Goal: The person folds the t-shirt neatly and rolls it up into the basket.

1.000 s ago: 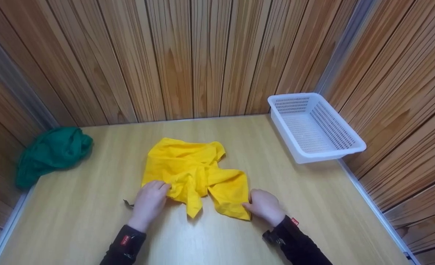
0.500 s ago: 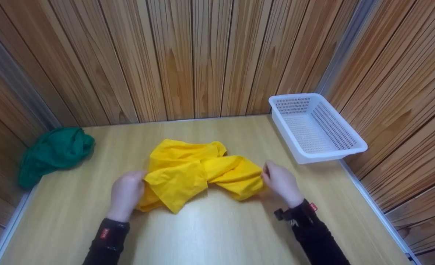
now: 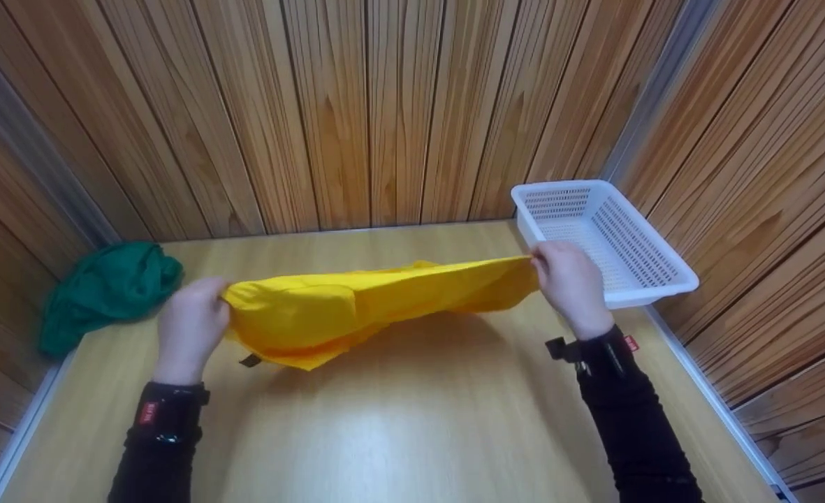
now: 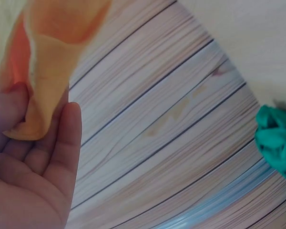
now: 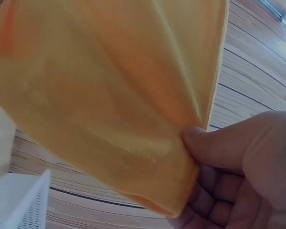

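Two black-sleeved arms (image 3: 636,419) extend forward, left hand (image 3: 192,328) and right hand (image 3: 574,286) each pinching one end of a yellow cloth (image 3: 384,297), held lengthwise from side to side between them above a wooden table (image 3: 384,447), with crumpled green cloth (image 3: 108,297) beyond the left and, nearer the right, a white basket (image 3: 629,237), mesh showing inside.

The head view looks down on the table (image 3: 377,433); close wrist views face panelling (image 4: 157,119). All share the yellow cloth (image 3: 384,297).

Wood-grain panelled walls (image 3: 398,105) enclose a pale wooden counter (image 3: 468,391) with a bright glare (image 3: 374,447); grey strips (image 3: 656,87) line the corners
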Action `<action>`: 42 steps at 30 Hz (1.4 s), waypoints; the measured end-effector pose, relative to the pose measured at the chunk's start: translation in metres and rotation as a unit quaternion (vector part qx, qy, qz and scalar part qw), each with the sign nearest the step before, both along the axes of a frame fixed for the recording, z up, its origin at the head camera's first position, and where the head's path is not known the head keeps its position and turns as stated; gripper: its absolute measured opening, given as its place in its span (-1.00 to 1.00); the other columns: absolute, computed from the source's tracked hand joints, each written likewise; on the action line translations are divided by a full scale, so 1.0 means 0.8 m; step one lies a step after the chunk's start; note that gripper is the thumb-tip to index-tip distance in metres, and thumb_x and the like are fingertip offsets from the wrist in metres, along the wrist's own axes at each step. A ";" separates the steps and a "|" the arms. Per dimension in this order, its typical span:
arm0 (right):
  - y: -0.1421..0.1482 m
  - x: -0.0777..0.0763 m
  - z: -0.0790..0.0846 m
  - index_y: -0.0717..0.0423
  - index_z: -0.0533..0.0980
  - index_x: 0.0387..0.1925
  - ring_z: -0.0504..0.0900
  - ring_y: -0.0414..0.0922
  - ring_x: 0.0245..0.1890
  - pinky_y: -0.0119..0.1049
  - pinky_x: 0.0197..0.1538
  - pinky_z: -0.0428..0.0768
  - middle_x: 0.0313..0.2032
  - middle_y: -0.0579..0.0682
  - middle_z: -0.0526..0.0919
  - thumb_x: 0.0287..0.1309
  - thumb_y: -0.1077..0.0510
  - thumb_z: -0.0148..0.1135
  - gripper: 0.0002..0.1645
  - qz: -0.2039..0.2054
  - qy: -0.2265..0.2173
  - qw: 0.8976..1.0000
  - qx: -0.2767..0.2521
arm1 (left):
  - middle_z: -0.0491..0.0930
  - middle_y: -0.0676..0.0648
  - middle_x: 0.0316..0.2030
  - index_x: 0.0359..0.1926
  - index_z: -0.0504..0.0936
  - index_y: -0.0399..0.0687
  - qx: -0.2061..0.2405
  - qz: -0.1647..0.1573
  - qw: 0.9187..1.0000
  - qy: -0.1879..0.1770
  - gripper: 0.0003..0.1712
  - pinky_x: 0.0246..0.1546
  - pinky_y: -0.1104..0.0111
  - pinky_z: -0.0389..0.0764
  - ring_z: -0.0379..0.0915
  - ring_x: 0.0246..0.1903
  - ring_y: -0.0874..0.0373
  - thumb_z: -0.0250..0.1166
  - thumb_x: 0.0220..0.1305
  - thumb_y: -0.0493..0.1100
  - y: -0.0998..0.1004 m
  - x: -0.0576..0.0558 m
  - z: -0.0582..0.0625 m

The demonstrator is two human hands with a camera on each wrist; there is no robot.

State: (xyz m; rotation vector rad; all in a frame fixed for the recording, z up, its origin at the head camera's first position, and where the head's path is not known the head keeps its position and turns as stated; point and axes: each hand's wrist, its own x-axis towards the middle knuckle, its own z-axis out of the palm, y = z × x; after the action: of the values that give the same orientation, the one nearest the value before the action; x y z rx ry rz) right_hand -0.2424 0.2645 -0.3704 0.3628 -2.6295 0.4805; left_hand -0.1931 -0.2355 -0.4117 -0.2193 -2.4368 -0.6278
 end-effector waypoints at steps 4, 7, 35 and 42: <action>-0.001 -0.002 0.025 0.28 0.59 -0.14 0.54 0.16 -0.15 0.08 0.01 0.53 -0.21 0.22 0.63 0.32 0.29 0.21 -0.86 -0.007 0.022 1.000 -0.018 | 0.64 -0.38 -0.24 -0.19 0.63 -0.40 0.015 0.013 1.000 -0.024 -0.81 -0.16 -0.11 0.57 0.54 -0.27 -0.27 0.18 0.20 -0.54 0.000 0.000 0.029; -0.001 0.000 0.039 0.30 0.59 -0.16 0.52 0.15 -0.16 0.05 -0.02 0.52 -0.22 0.21 0.63 0.30 0.29 0.23 -0.86 0.000 0.064 0.998 -0.024 | 0.64 -0.38 -0.20 -0.15 0.64 -0.41 0.021 0.017 1.000 -0.016 -0.78 -0.12 -0.11 0.56 0.53 -0.24 -0.27 0.17 0.19 -0.55 -0.003 0.002 0.048; -0.007 -0.045 0.162 0.31 0.62 -0.17 0.55 0.20 -0.15 0.08 -0.02 0.45 -0.22 0.25 0.66 0.33 0.21 0.18 -0.78 0.009 0.081 0.996 -0.023 | 0.65 -0.38 -0.14 -0.08 0.67 -0.35 0.019 0.036 0.996 -0.074 -0.72 -0.11 -0.11 0.48 0.48 -0.21 -0.28 0.09 0.28 -0.41 -0.016 -0.017 0.180; -0.042 -0.109 0.169 0.23 0.59 -0.06 0.57 0.15 -0.05 0.06 0.07 0.48 -0.07 0.21 0.64 0.40 0.12 0.06 -0.70 -0.040 -0.046 0.998 -0.018 | 0.55 -0.39 0.09 0.15 0.57 -0.32 0.040 0.123 0.972 -0.198 -0.61 0.08 -0.14 0.42 0.42 0.04 -0.33 0.02 0.39 -0.34 -0.015 -0.089 0.183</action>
State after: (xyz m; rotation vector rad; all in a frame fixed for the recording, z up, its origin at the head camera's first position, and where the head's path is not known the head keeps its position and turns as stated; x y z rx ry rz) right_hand -0.3294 0.2311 -0.2350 0.2283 -2.7083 0.5290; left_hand -0.2640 -0.2474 -0.2657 0.2630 -2.7486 -0.7090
